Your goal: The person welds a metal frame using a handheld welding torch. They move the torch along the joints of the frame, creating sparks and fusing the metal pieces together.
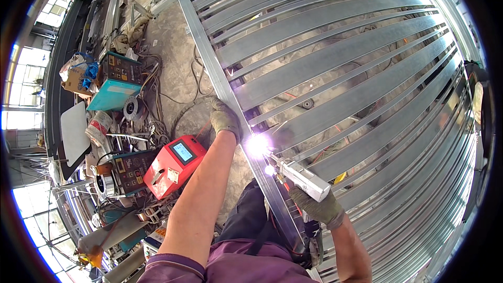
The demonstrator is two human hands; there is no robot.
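Observation:
My right hand (318,205), in a grey-green work glove, is closed round the grip of a silver handheld welding gun (305,178). Its nozzle points at the long side bar (209,65) of a slatted metal frame. A bright white-violet flare (258,145) burns where slat and bar meet, hiding the nozzle tip and the joint. A smaller bright spot shows beside the nozzle. Just beyond the flare, my left hand (225,119), gloved alike, grips the bar's outer edge; its fingertips are partly hidden. Flat metal slats (335,86), wide and narrow, run rightward from the bar.
A red machine with a lit screen (177,163) stands left of my left forearm. Farther left are a teal-and-black machine (116,85), wire spools (133,107) and tangled cables (154,99). Cables and a small round part (308,104) lie on the concrete floor below the slats.

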